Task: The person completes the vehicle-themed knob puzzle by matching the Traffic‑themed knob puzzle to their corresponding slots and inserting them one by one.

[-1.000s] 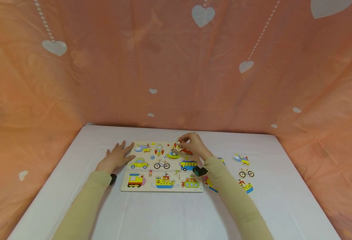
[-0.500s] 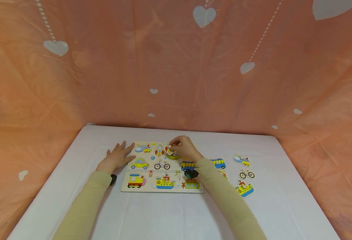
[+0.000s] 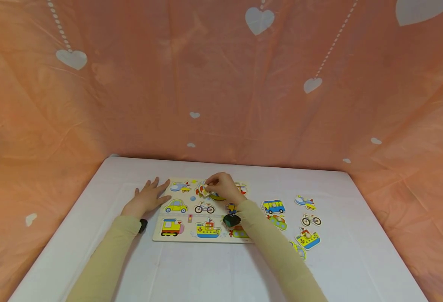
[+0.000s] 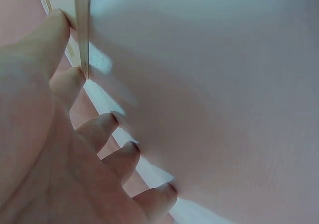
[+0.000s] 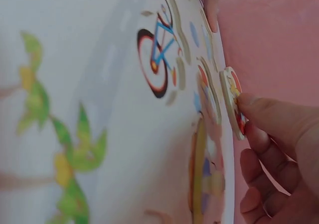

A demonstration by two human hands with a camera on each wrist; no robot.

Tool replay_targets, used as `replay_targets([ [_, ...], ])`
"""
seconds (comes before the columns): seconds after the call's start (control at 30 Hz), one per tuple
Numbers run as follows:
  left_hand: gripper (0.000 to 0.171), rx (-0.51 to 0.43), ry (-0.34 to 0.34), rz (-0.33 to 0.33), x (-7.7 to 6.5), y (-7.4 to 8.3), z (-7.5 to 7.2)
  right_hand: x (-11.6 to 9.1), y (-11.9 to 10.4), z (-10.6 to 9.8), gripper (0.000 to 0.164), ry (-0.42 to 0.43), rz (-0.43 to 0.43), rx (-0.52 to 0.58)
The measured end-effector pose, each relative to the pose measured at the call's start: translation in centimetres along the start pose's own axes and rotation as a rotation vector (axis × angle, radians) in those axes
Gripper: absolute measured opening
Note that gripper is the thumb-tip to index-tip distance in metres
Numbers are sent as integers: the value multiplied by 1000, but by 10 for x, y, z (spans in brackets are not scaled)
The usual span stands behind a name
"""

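A flat puzzle board (image 3: 189,228) printed with vehicles lies on the table. My left hand (image 3: 146,200) is spread at its left edge. In the left wrist view, the thumb and index finger (image 4: 70,84) touch the board's corner, and the other fingers reach past it over the table. Over the board's back row my right hand (image 3: 223,186) pinches a rocket puzzle piece (image 3: 204,190) by its knob. The right wrist view shows this rocket piece (image 5: 230,102) held just off the board, beside the rocket picture (image 5: 208,92). A flying saucer piece (image 5: 198,174) with a knob sits nearby.
Loose pieces lie right of the board: a bus (image 3: 273,206), a submarine (image 3: 278,221), an airplane (image 3: 305,202), a bicycle (image 3: 311,220), a boat (image 3: 308,239) and a car (image 3: 299,250), partly behind the right sleeve. A pink curtain (image 3: 221,126) hangs behind the table.
My right hand has moved left along the back row, carrying the rocket piece from near the helicopter to the rocket picture. The sleeve now uncovers more loose pieces. My left hand stays put.
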State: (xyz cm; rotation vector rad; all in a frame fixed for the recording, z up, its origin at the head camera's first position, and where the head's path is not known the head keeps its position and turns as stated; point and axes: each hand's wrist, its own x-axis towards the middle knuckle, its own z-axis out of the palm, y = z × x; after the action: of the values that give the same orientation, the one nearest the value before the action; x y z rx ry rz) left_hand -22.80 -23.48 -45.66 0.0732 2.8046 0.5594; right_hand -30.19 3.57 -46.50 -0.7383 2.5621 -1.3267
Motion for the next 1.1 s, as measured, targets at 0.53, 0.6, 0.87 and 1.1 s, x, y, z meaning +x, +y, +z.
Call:
replay_targets([
  [0.53, 68, 2, 23, 29, -5, 3, -2, 3, 3, 13, 7, -29, 11, -4],
  [0.6, 69, 3, 21, 30, -5, 3, -2, 4, 4, 13, 7, -29, 17, -7],
  [0.87, 70, -4, 13, 23, -4, 1, -2, 5, -1, 16, 8, -18, 39, -1],
  [1.1, 72, -7, 9, 11, -3, 1, -1, 6, -3, 17, 8, -19, 38, 1],
])
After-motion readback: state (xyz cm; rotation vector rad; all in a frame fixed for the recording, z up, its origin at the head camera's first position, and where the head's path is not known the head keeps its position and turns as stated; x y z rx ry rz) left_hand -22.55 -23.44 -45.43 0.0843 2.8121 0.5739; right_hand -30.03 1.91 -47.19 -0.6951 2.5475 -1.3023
